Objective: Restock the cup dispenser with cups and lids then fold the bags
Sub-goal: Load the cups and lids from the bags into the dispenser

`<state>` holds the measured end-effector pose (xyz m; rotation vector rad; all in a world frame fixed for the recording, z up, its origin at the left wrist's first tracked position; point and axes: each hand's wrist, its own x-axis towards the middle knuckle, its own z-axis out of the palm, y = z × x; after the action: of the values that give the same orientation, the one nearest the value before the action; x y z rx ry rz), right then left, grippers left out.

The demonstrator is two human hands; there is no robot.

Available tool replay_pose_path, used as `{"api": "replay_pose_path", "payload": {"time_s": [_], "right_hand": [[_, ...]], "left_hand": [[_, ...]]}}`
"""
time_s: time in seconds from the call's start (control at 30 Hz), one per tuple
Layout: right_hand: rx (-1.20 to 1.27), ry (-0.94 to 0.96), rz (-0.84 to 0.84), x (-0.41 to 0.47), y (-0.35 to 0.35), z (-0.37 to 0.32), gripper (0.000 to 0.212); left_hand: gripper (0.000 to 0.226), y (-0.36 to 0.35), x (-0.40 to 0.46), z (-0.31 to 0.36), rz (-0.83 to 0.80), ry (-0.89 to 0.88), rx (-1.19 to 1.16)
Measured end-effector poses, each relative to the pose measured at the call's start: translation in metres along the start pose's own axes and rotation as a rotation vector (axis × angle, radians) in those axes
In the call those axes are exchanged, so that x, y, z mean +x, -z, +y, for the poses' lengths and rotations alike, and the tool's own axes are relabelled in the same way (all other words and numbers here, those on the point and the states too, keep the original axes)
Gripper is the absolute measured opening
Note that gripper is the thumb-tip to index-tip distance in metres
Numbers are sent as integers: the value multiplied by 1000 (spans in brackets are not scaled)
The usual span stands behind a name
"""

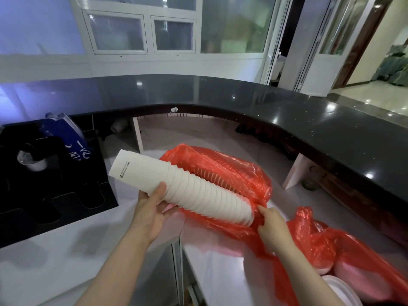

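Note:
A long stack of white paper cups (187, 186) lies tilted in the air, its closed end up left, its open end low right. My left hand (152, 208) grips the stack from below near its middle. My right hand (272, 226) pinches the edge of a red plastic bag (231, 171) at the stack's open end. More cups show inside that bag. A second red bag (331, 246) lies crumpled at the right, with white lids (340, 288) at its lower edge. The black cup dispenser (53, 184) stands at the left with round slots.
A white worktop (55, 261) spans the front. A curved dark stone counter (242, 93) runs behind and to the right. A blue-and-clear sleeve of cups (68, 138) sticks out of the dispenser, and a clear cup (33, 160) sits at its left.

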<state>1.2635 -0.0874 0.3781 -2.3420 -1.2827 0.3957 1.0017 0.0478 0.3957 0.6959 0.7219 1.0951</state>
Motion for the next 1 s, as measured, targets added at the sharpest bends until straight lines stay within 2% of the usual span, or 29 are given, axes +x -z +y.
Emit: {"api": "replay_pose_path", "payload": {"time_s": [0.1, 0.17, 0.23, 0.3, 0.37, 0.47, 0.53, 0.67, 0.77, 0.93, 1.0], "right_hand": [[-14, 30, 230, -6, -1, -4, 32], [-121, 67, 312, -9, 1, -5, 19], [-269, 58, 270, -10, 1, -3, 22], [-330, 15, 205, -11, 0, 1, 34], [-281, 30, 187, -14, -1, 1, 39], [-234, 134, 263, -17, -4, -8, 34], [-212, 127, 288, -17, -4, -15, 31], [-110, 77, 315, -18, 0, -34, 26], [-17, 121, 341, -21, 6, -55, 27], [371, 295, 208, -21, 11, -83, 34], [554, 306, 159, -22, 7, -97, 37]], "left_hand": [[58, 0, -1, 2, 19, 1, 1], [60, 2, -1, 3, 38, 3, -3], [62, 4, -2, 5, 55, 10, -11], [63, 9, -2, 9, 67, 15, -30], [64, 13, -3, 12, 75, 15, -47], [66, 16, -7, 14, 77, 12, -40], [67, 18, -12, 17, 75, 3, -24], [69, 22, -19, 37, 61, -40, -30], [68, 26, -26, 61, 38, -103, -30], [69, 33, -48, 98, 9, -195, 5], [67, 35, -58, 114, 1, -216, 53]]}}
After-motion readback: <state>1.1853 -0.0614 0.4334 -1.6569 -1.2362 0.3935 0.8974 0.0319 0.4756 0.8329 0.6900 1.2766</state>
